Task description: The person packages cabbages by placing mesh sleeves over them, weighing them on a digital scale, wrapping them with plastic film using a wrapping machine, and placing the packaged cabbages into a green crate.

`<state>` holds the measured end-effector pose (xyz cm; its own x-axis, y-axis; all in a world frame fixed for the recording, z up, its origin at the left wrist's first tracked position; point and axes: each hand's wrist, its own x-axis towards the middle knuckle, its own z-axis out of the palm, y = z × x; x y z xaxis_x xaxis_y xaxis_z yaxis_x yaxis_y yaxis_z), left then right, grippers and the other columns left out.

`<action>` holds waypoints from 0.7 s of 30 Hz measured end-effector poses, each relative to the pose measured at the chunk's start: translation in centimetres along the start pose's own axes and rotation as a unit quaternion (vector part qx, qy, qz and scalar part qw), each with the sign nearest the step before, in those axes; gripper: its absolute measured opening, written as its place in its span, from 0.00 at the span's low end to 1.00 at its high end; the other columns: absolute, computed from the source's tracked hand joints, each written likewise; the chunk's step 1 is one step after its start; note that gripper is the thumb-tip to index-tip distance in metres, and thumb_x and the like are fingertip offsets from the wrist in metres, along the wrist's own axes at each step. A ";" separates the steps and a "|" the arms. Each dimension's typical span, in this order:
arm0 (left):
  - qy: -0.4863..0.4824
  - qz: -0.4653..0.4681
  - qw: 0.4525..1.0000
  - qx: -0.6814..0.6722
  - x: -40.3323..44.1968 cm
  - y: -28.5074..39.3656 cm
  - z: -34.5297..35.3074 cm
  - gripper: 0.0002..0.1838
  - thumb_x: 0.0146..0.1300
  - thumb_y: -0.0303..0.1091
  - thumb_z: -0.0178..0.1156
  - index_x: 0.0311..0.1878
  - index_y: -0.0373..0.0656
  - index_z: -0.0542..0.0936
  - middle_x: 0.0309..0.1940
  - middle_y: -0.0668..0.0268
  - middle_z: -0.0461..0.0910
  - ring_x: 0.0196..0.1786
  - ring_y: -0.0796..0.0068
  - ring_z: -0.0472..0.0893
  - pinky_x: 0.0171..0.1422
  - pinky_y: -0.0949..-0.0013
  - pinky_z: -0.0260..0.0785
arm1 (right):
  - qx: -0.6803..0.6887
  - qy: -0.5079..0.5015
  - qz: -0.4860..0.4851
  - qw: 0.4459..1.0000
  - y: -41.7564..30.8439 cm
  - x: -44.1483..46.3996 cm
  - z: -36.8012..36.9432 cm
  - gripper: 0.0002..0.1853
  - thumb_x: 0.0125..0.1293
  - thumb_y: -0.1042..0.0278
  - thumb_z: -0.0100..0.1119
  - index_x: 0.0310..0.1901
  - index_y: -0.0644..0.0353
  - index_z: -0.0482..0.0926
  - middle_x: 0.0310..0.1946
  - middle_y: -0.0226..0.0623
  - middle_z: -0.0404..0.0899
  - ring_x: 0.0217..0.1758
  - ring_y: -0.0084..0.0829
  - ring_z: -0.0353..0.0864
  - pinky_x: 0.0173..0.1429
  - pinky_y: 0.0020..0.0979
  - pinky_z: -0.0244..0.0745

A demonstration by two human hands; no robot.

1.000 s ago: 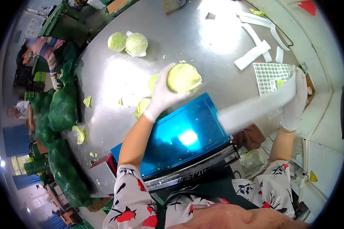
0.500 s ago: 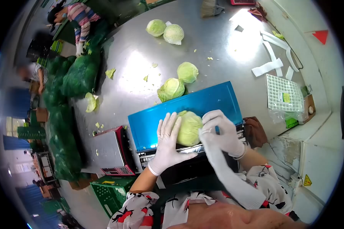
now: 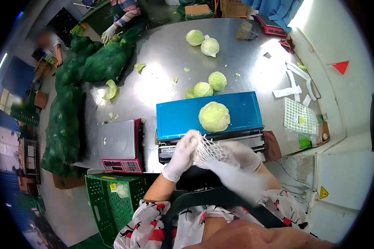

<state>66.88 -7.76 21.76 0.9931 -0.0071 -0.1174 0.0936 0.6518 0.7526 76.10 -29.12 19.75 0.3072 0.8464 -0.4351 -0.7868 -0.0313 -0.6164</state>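
A white foam net sleeve point(image 3: 214, 154) is spread beside my gloved left hand point(image 3: 182, 154), whose fingers are closed on its open end. My right hand point(image 3: 243, 154), also in a white glove, is at the other side of the mesh; motion blur and the net hide its fingers. The tail of the sleeve trails down to the right, blurred. Just beyond my hands, a pale green cabbage point(image 3: 214, 116) sits untouched on the blue tray-like top point(image 3: 174, 118) of a machine. Behind that top lie two more cabbages, one round point(image 3: 217, 81) and one with a loose leaf point(image 3: 203, 89).
A scale point(image 3: 118, 139) stands left, above a green crate point(image 3: 108, 199). Full green net sacks point(image 3: 62, 128) line the table's left edge, where a co-worker's gloved hand point(image 3: 109, 33) rests. Foam strips point(image 3: 286, 91) lie right. Two cabbages, one netted point(image 3: 210, 47), sit farther back.
My left hand has left the cabbage and taken hold of the foam net's end. Both hands have come nearer my body, with the net opened between them. The view has shifted.
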 end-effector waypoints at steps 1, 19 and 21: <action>0.008 -0.022 1.000 -0.005 0.1 0.2 -0.2 0.11 0.76 0.37 0.55 0.52 0.40 0.72 0.41 0.71 0.75 0.42 0.82 0.76 0.51 0.75 0.71 | -0.138 -0.079 -0.067 0.985 0.2 -1.2 0.8 0.16 0.67 0.70 0.60 0.55 0.66 0.78 0.43 0.27 0.80 0.44 0.21 0.79 0.51 0.22 0.75; 0.107 0.009 0.920 0.376 3.4 -4.0 -5.2 0.17 0.69 0.31 0.62 0.59 0.38 0.82 0.51 0.60 0.86 0.52 0.81 0.81 0.60 0.74 0.72 | -0.318 0.400 -0.315 0.800 0.7 -1.0 -7.4 0.08 0.64 0.68 0.67 0.34 0.62 0.79 0.29 0.24 0.76 0.31 0.14 0.69 0.37 0.22 0.68; 0.229 0.108 0.835 0.489 6.2 -2.1 -3.9 0.20 0.67 0.37 0.65 0.59 0.38 0.82 0.34 0.65 0.84 0.31 0.81 0.77 0.37 0.74 0.73 | -0.285 0.459 -0.338 0.771 -0.3 2.2 -7.8 0.10 0.67 0.67 0.63 0.43 0.65 0.80 0.33 0.31 0.81 0.34 0.19 0.76 0.42 0.24 0.73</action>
<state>72.58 -6.25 16.91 0.8841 0.4668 0.0229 0.1513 -0.3322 0.9310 81.23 -31.43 13.88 0.9989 0.0468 -0.0081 0.0013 -0.1985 -0.9801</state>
